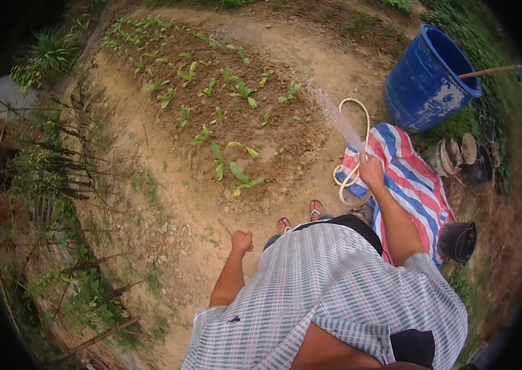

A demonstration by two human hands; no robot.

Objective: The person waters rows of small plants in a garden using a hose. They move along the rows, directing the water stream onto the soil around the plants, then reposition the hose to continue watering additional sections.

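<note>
My right hand (371, 170) is closed around the end of a pale garden hose (366, 115), which loops beside and below it. From the hose end a spray of water (335, 110) fans up and left, along the right edge of a raised soil bed (261, 134). Leafy green seedlings (243, 91) stand spread over the damp brown soil. My left hand (242, 241), left of my feet, is curled around a thin stick-like thing (225, 227); what it is cannot be told.
A big blue plastic barrel (418, 83) with a pole in it stands at the upper right. Below it lies a red, white and blue striped tarp (409, 180), with a black bucket (458, 241) beside it. Stick trellises with vines (57, 157) line the left side.
</note>
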